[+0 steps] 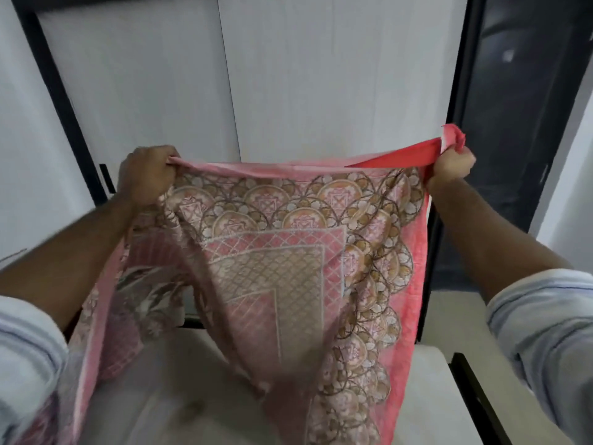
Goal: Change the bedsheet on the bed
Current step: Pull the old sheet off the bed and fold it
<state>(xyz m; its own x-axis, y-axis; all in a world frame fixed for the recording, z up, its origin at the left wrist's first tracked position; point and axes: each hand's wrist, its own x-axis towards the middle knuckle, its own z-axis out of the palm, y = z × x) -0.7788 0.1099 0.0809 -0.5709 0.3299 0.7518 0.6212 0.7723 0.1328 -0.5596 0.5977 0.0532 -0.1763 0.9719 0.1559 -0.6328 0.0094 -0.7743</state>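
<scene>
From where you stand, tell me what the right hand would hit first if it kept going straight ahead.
Probably the dark glossy panel beyond the right hand, which grips the pink patterned bedsheet. Nothing else shows between them, though depth is hard to judge.

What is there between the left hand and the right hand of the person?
In the head view, the top edge of the pink patterned bedsheet stretches between the left hand and the right hand. Both hands grip it; the rest hangs down.
</scene>
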